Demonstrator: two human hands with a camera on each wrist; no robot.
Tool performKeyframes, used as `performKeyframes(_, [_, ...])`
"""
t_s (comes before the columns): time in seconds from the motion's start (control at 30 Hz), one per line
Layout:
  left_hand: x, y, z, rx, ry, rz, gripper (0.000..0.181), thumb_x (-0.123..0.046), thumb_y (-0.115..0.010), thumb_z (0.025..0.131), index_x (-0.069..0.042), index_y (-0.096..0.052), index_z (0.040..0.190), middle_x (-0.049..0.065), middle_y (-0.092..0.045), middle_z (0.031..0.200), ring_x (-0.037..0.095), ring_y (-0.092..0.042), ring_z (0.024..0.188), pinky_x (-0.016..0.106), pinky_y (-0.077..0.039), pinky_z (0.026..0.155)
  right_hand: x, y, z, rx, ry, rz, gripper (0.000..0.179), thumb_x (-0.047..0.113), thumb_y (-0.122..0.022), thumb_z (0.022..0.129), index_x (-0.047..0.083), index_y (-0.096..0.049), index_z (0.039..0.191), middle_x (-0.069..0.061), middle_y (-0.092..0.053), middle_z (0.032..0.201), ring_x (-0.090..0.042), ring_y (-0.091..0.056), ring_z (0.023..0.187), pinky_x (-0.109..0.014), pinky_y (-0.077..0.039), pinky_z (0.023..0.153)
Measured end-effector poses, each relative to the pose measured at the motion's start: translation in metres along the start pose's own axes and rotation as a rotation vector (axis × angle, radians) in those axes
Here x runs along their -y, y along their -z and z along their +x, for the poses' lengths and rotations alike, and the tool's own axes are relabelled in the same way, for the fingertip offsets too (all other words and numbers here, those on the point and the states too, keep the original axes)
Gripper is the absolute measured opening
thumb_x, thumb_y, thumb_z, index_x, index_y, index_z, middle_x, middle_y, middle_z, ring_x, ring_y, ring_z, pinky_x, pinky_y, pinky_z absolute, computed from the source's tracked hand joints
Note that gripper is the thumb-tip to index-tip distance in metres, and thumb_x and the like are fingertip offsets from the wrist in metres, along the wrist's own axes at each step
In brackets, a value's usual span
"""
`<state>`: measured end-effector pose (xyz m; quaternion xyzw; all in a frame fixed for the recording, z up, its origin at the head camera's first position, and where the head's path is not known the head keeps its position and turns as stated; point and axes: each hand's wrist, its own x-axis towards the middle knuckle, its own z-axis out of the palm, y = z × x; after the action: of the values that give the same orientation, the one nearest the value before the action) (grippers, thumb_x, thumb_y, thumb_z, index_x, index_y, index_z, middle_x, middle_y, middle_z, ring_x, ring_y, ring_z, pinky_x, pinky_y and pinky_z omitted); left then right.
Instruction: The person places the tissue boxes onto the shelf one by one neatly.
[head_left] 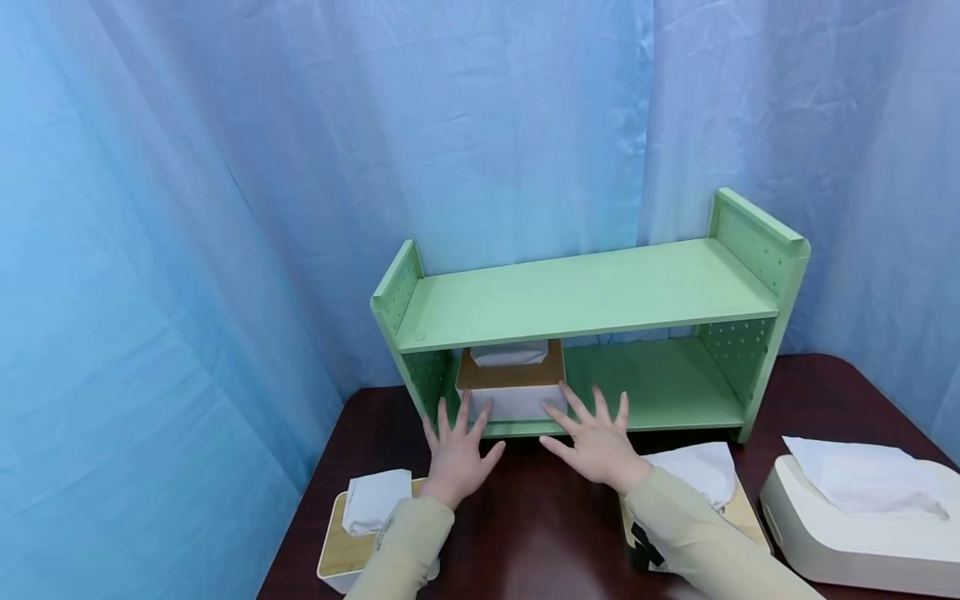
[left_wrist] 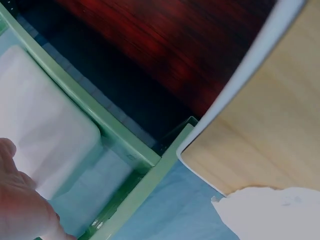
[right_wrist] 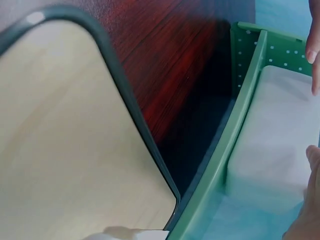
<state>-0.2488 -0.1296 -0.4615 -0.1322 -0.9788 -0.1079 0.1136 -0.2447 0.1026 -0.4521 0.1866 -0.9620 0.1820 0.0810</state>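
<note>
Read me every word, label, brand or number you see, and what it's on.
No readable text in any view.
Left sleeve: small grey mark, too small to tell if it's lettering.
Green shelf: faint round mark, no legible characters.
Tissue box inside the shelf: no lettering visible.

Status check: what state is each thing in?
Left hand: fingers spread
Right hand: fingers spread
Green shelf: standing upright
Shelved tissue box: upright, tissue showing
Left tissue box: upright, tissue out
Dark-rimmed tissue box: upright, tissue out, partly hidden
Far-right tissue box: upright, tissue out
</note>
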Motion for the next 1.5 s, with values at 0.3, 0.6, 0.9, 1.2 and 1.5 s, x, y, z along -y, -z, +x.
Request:
performKeyframes(0.3, [0.0,0.002,0.01,0.032,0.017,0.042,0.062,-0.049,-0.05,0.093,-0.025,-0.035,0.148,0.011,-0.018,0.158,0.049,-0.008,0.141,0.071,-0.007,0.105,-0.004,-0.001,0.01,0.018,-0.009,0.0,0.059,0.057,-0.044,0.094,0.026,-0.042,0.144,-0.008,-0.02,0.158,-0.054,-0.011,0.138,-0.074,0.008,0.1])
performKeyframes(0.6, [-0.002,0.002,0.014,0.052,0.027,0.076,0.063,-0.051,-0.049,0.093,-0.028,-0.031,0.149,0.009,-0.015,0.159,0.046,-0.005,0.143,0.07,-0.006,0.106,-0.005,-0.001,0.015,0.018,-0.02,-0.021,0.062,0.058,-0.045,0.093,0.027,-0.039,0.146,-0.008,-0.017,0.159,-0.053,-0.011,0.139,-0.074,0.007,0.1])
performKeyframes(0.9, [0.0,0.002,0.009,0.021,0.001,0.064,0.063,-0.05,-0.049,0.094,-0.027,-0.031,0.149,0.011,-0.017,0.158,0.045,-0.006,0.143,0.07,-0.004,0.106,-0.004,-0.004,0.012,-0.059,0.006,-0.058,0.066,0.06,-0.048,0.09,0.027,-0.039,0.146,-0.01,-0.026,0.156,-0.051,-0.016,0.139,-0.072,0.004,0.103])
performKeyframes(1.2, [0.0,0.0,0.001,-0.012,-0.013,0.082,0.063,-0.053,-0.046,0.094,-0.026,-0.031,0.15,0.011,-0.012,0.159,0.044,-0.005,0.144,0.07,-0.004,0.106,-0.005,-0.003,0.003,-0.076,-0.002,-0.063,0.066,0.062,-0.047,0.089,0.03,-0.037,0.146,-0.014,-0.028,0.154,-0.046,-0.017,0.14,-0.071,0.002,0.104])
performKeyframes(1.5, [-0.012,-0.001,-0.013,-0.046,-0.036,0.025,0.064,-0.052,-0.046,0.095,-0.026,-0.028,0.15,0.014,-0.009,0.159,0.044,-0.003,0.144,0.072,-0.003,0.104,-0.008,0.0,-0.017,-0.124,0.001,0.008,0.064,0.058,-0.049,0.09,0.025,-0.041,0.145,-0.016,-0.026,0.154,-0.046,-0.019,0.138,-0.07,-0.001,0.102])
